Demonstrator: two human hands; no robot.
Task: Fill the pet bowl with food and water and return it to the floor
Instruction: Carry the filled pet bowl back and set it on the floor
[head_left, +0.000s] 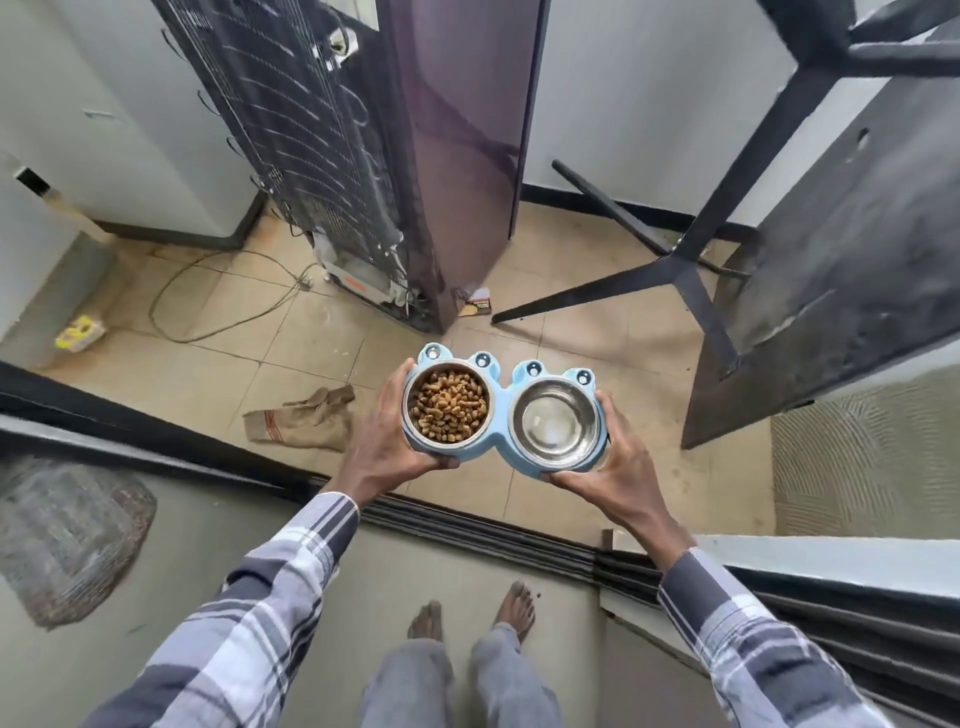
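Observation:
I hold a light blue double pet bowl (503, 387) level in the air above the tiled floor. Its left steel cup holds brown kibble (448, 404). The right steel cup (557, 430) looks shiny, and I cannot tell whether water is in it. My left hand (384, 441) grips the bowl's left end, thumb under the front edge. My right hand (615, 467) grips the right end from below and the side.
A refrigerator (447, 156) with its rear coils showing stands ahead, its cable (208, 291) trailing over the floor. A brown cloth (306, 415) lies left of the bowl. A black metal table leg frame (675, 265) and a dark panel (831, 260) stand right. A sliding door track (467, 519) crosses by my feet.

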